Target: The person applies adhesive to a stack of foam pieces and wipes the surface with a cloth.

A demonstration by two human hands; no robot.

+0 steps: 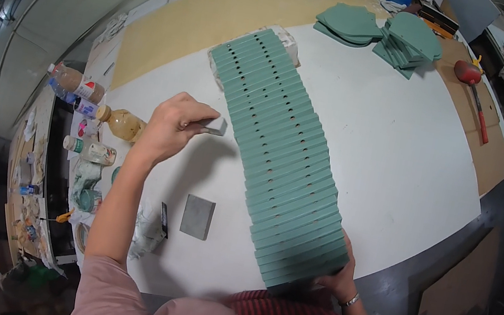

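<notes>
My left hand (172,123) is raised over the white tabletop, fingers pinched round a small grey block (215,126). Just right of it runs a long row of thin green boards (283,136), overlapping like steps, with two lines of small dark holes along it. The block and the boards look close, but I cannot tell whether they touch. At the row's near right corner, my right hand (342,278) holds the end boards, its fingers partly hidden by them. A second grey block (197,217) lies flat on the table, left of the row.
Stacked green pieces with curved edges (349,25) lie at the far right, near a red-headed mallet (468,73) on brown board. Bottles, including one with yellowish liquid (123,124), line the left edge. A crumpled plastic bag (147,233) and a dark-handled tool (165,220) are nearer.
</notes>
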